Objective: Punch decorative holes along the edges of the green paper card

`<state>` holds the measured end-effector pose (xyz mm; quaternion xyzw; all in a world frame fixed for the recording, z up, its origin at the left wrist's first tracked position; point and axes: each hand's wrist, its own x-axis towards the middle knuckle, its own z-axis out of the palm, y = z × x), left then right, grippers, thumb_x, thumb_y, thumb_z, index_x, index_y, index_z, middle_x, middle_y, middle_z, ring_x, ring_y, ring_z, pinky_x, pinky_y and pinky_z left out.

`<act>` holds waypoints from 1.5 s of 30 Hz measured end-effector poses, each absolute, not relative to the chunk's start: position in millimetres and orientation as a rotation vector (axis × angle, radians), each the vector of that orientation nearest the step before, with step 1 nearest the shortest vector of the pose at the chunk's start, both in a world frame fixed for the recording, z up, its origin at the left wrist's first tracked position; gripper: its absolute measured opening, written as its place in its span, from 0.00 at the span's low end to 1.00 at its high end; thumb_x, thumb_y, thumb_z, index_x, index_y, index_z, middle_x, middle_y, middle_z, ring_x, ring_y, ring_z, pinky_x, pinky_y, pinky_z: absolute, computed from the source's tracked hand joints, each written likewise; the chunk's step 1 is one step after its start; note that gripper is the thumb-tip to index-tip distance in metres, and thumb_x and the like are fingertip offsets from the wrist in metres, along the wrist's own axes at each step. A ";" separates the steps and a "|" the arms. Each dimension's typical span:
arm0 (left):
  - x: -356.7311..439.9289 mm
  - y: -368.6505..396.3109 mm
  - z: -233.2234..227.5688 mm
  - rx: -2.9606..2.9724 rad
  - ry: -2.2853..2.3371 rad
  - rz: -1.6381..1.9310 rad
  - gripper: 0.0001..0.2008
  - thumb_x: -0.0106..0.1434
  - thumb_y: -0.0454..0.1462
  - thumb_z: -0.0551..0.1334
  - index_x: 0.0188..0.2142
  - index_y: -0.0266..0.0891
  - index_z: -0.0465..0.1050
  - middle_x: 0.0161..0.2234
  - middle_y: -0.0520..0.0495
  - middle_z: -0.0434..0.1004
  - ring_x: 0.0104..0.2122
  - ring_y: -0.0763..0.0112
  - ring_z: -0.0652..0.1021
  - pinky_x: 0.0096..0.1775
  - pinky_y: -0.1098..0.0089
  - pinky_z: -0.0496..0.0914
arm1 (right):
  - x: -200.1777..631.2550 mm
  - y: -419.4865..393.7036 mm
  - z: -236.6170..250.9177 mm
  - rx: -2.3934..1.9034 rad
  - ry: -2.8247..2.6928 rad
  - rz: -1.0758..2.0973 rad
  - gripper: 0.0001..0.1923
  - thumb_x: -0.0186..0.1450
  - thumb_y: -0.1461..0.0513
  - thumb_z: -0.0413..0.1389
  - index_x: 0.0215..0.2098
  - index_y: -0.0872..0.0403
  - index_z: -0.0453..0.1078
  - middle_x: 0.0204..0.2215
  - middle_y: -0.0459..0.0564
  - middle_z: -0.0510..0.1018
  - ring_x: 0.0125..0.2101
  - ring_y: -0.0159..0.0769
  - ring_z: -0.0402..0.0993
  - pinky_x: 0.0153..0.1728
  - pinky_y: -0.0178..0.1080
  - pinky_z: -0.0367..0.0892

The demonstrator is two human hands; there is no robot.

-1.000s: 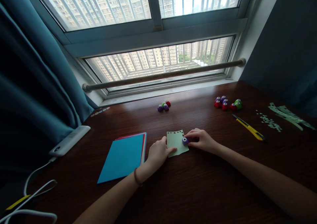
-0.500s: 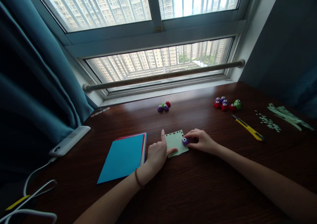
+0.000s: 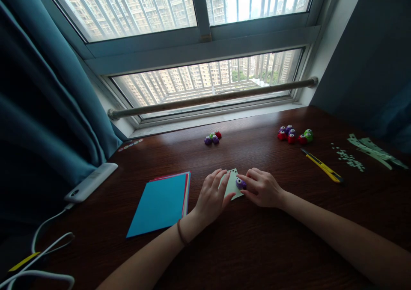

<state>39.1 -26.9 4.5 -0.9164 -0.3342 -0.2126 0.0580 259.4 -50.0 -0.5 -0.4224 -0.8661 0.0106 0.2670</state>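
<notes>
Head view: left hand (image 3: pixel 212 195) now spread over pale paper (image 3: pixel 232 186); right hand (image 3: pixel 264 189) still pinching purple punch (image 3: pixel 239 183).

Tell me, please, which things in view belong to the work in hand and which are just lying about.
In use:
pale green paper, partly under the left hand
purple punch, in the right hand

Lying about, it seems:
yellow cutter
coloured sheets
smaller punch group
larger punch group
green strips
paper bits
white device

Grn paper (image 3: pixel 233 186) pt. hidden, cable (image 3: pixel 45 274) cut btm.
</notes>
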 end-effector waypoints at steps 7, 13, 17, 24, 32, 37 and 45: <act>44.9 -29.6 2.7 -2.999 -0.780 -0.366 0.27 0.66 0.40 0.51 0.62 0.40 0.43 0.61 0.45 0.50 0.62 0.55 0.44 0.58 0.46 0.39 | 255.6 -52.3 1.5 -1.093 -2.480 -0.147 0.15 0.64 0.57 0.46 0.40 0.58 0.68 0.31 0.53 0.70 0.31 0.39 0.63 0.31 0.40 0.60; 49.5 -31.2 9.6 -3.168 -0.815 -0.423 0.25 0.66 0.36 0.48 0.62 0.39 0.44 0.61 0.44 0.50 0.61 0.63 0.50 0.59 0.54 0.49 | 253.8 -51.3 0.4 -1.116 -2.526 -0.120 0.09 0.63 0.62 0.46 0.33 0.57 0.67 0.29 0.52 0.71 0.30 0.36 0.65 0.30 0.38 0.59; 51.2 -31.4 15.7 -3.167 -0.785 -0.440 0.24 0.64 0.32 0.48 0.60 0.38 0.49 0.60 0.43 0.53 0.60 0.64 0.54 0.59 0.54 0.49 | 253.0 -50.3 1.5 -1.157 -2.542 -0.080 0.07 0.62 0.63 0.48 0.32 0.57 0.66 0.29 0.51 0.72 0.28 0.35 0.67 0.29 0.37 0.58; 52.8 -30.1 20.2 -3.140 -0.787 -0.390 0.27 0.59 0.29 0.49 0.59 0.37 0.53 0.59 0.44 0.56 0.59 0.62 0.58 0.59 0.51 0.45 | 247.4 -50.8 10.5 -1.226 -2.548 -0.012 0.06 0.60 0.63 0.48 0.30 0.57 0.67 0.27 0.50 0.74 0.26 0.34 0.69 0.27 0.36 0.58; 52.4 -30.4 16.5 -3.120 -0.796 -0.424 0.26 0.61 0.30 0.48 0.59 0.38 0.52 0.58 0.43 0.57 0.58 0.63 0.59 0.58 0.50 0.45 | 248.9 -49.9 7.2 -1.218 -2.524 -0.011 0.06 0.59 0.64 0.49 0.32 0.56 0.67 0.28 0.50 0.74 0.27 0.34 0.69 0.27 0.36 0.59; 51.0 -27.9 2.5 -3.122 -0.831 -0.494 0.25 0.64 0.32 0.47 0.60 0.38 0.48 0.60 0.42 0.54 0.59 0.62 0.56 0.58 0.52 0.50 | 253.9 -48.1 -5.3 -1.138 -2.448 -0.027 0.07 0.62 0.64 0.47 0.33 0.56 0.67 0.27 0.50 0.72 0.28 0.35 0.67 0.29 0.36 0.59; 49.7 -25.5 -10.6 -3.173 -0.994 -0.537 0.30 0.63 0.36 0.52 0.61 0.34 0.41 0.61 0.38 0.48 0.61 0.60 0.52 0.58 0.53 0.52 | 255.1 -49.0 -5.6 -1.173 -2.264 0.185 0.15 0.62 0.63 0.48 0.47 0.54 0.65 0.32 0.51 0.70 0.31 0.35 0.66 0.32 0.36 0.64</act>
